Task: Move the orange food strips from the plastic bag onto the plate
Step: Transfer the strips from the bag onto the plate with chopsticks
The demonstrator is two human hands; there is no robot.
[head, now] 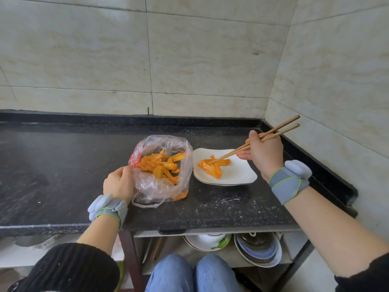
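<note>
R hand [264,153] grips 2 chopsticks [252,144], tips touching the orange strips [212,165] on the plate [237,175]; more strips [162,165] sit in the plastic bag [147,186] just beside, L hand [119,183] pinching its rim, prob. to keep it open.

Soft even daylight, sharp, edges bowed

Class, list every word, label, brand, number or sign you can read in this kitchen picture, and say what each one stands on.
No text can be read here.
Plastic bag: a red print on its crumpled left side, too creased to read.
Plate, chopsticks, wristbands, wall tiles: no writing shows.
</note>
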